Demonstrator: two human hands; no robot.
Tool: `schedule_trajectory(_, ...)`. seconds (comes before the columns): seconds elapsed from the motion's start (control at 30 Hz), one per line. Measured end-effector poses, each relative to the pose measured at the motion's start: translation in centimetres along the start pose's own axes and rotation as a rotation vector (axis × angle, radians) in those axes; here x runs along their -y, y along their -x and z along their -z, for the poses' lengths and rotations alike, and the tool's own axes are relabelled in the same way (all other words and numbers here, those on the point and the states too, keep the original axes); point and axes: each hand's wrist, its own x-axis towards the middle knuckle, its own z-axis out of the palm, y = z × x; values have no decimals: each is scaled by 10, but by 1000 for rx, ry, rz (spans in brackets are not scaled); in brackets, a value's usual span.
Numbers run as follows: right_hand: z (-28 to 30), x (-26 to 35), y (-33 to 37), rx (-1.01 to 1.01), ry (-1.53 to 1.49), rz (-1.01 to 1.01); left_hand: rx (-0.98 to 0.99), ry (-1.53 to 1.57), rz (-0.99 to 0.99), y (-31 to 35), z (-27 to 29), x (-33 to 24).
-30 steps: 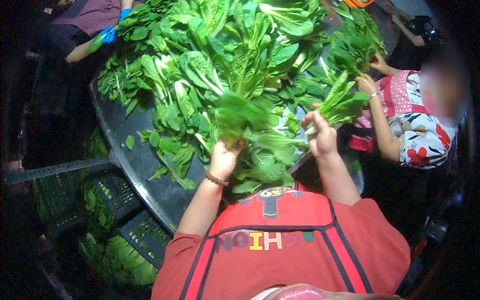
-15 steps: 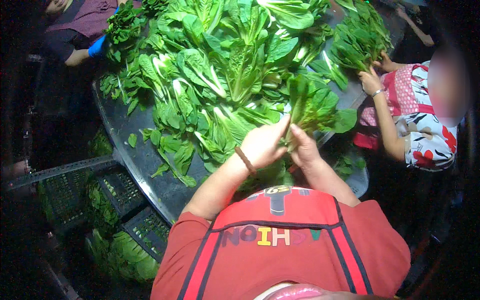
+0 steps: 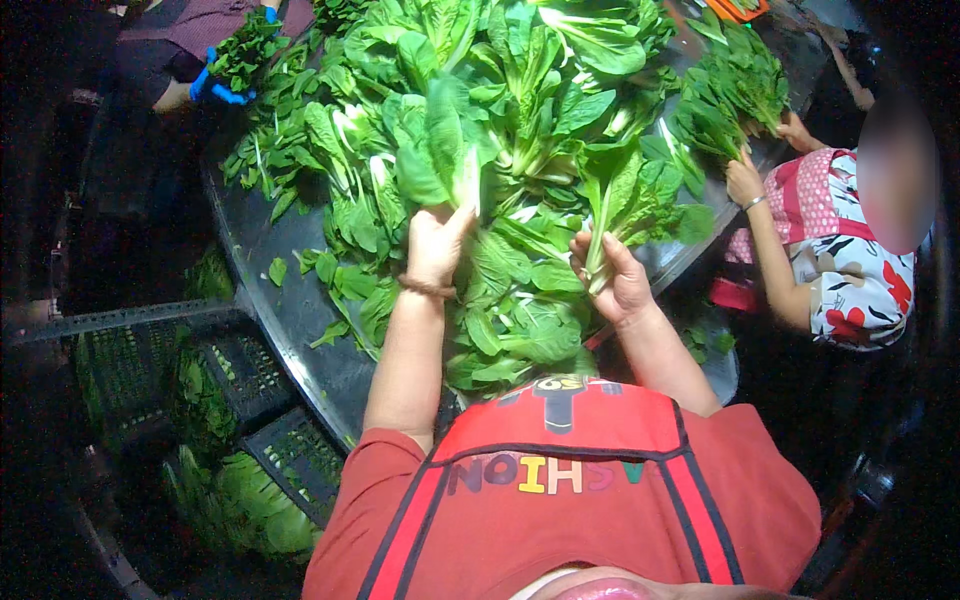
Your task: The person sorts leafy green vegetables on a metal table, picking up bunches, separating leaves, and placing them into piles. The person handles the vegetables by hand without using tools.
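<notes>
A heap of leafy greens [image 3: 530, 120] with pale stems covers the dark table in front of me. My left hand [image 3: 437, 245], a brown band at its wrist, is closed round the base of a leafy green [image 3: 432, 150] whose white stem points up beside my fingers. To the right, my right hand [image 3: 618, 285] grips a small bunch of leafy greens [image 3: 612, 195] by the stems, leaves pointing away from me. Loose greens [image 3: 525, 320] lie between my forearms, close to my red apron [image 3: 560, 415].
Dark plastic crates [image 3: 235, 370] with greens stand below the table's metal rim [image 3: 290, 365] at left. A co-worker [image 3: 815, 230] at right holds a bunch of greens [image 3: 735, 90]. Another person's blue-cuffed arm [image 3: 215, 85] is at far left. An orange basket [image 3: 738, 8] sits at the top right.
My hands, together at the bunch before, are apart now. The left has moved left and up and holds a leafy green. The right still grips the bunch.
</notes>
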Motion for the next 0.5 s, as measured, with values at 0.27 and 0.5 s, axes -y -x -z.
schedule_trajectory(0.27,-32,-37,-1,-185,566,-30,178,164,180,68,-18,4)
schedule_trajectory(0.5,-22,-62,-2,27,419,110,221,-860,-486,76,-37,26)
